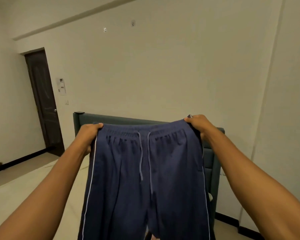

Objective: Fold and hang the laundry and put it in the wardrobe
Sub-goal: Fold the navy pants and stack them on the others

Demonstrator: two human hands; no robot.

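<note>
Both bare arms reach forward, holding up navy track pants point(145, 170) by the waistband. The left hand point(88, 134), at 9 o'clock of the waistband, has its fingers curled tight over that corner; the right hand point(197, 125), at 3 o'clock, grips likewise. 2 drawstrings point(141, 156) dangle at centre. Beyond stands a green headboard point(121, 118), and at 10 o'clock a dark door point(42, 97).
</note>
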